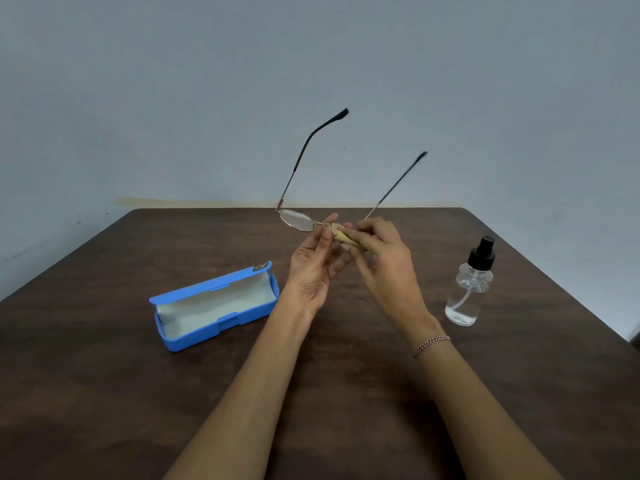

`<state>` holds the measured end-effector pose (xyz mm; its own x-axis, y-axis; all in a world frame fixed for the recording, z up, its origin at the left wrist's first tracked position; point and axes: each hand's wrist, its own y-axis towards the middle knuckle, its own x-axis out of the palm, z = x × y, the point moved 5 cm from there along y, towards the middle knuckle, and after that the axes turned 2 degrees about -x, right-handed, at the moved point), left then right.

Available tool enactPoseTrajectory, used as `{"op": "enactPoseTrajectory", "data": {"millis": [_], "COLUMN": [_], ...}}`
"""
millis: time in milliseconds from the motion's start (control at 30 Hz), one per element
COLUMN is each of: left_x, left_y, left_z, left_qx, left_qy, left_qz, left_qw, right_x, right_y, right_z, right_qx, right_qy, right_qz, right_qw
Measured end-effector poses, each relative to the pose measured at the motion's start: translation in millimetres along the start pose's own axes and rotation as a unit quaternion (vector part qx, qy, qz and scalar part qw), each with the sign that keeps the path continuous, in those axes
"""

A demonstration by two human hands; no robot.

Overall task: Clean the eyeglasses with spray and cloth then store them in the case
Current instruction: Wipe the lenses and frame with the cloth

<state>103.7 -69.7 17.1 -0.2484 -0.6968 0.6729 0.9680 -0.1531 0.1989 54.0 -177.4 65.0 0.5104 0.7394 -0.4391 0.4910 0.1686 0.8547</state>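
Observation:
Thin gold-rimmed eyeglasses (297, 220) are held above the table, both temples unfolded and pointing up and away. My left hand (313, 265) pinches the frame near the bridge with thumb and fingertips. My right hand (382, 258) grips a small beige cloth (341, 234) bunched over the right lens, which is hidden by cloth and fingers. The left lens is bare. A blue glasses case (214, 303) lies open on the table to the left, its pale lining showing. A clear spray bottle (470, 285) with a black pump top stands upright to the right.
Everything sits on a dark brown wooden table (104, 393) pushed against a pale blue-grey wall. The table's right edge runs diagonally just beyond the bottle. A red-and-white bracelet (431, 344) is on my right wrist.

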Motion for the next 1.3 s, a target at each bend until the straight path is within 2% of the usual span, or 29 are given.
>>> {"op": "enactPoseTrajectory", "data": {"millis": [133, 333, 467, 667, 867, 967, 1100, 1300], "left_x": [1.4, 5.1, 3.9, -4.2, 6.7, 8.4, 3.4, 6.0], "left_y": [0.4, -1.7, -1.7, 0.3, -3.9, -5.0, -3.4, -5.0], "left_z": [1.7, -3.4, 0.4, 7.4, 1.3, -1.0, 3.2, 4.2], "left_qx": [0.01, -0.029, -0.015, 0.008, -0.019, -0.023, -0.003, -0.004], "left_qy": [0.0, 0.019, 0.026, 0.017, 0.078, 0.082, 0.07, 0.083], "left_qz": [-0.027, -0.075, -0.059, -0.047, -0.086, -0.083, -0.067, -0.091], "left_qw": [1.0, 0.997, 0.998, 0.999, 0.993, 0.993, 0.995, 0.992], "right_x": [-2.2, -3.9, -3.2, -3.9, -22.5, -17.7, -8.5, -10.8], "right_y": [2.0, 1.1, 0.5, 2.3, 2.0, 2.0, 1.8, 1.5], "right_z": [-1.5, 0.4, 2.3, 1.6, 9.3, 6.0, -1.7, 2.6], "right_qx": [0.007, 0.061, 0.097, 0.082, 0.119, 0.105, 0.067, 0.079], "right_qy": [0.055, 0.086, 0.131, 0.118, 0.041, 0.016, 0.049, 0.023], "right_qz": [-0.005, 0.027, 0.036, 0.004, 0.135, 0.099, 0.032, 0.048], "right_qw": [0.998, 0.994, 0.986, 0.99, 0.983, 0.989, 0.996, 0.995]}}
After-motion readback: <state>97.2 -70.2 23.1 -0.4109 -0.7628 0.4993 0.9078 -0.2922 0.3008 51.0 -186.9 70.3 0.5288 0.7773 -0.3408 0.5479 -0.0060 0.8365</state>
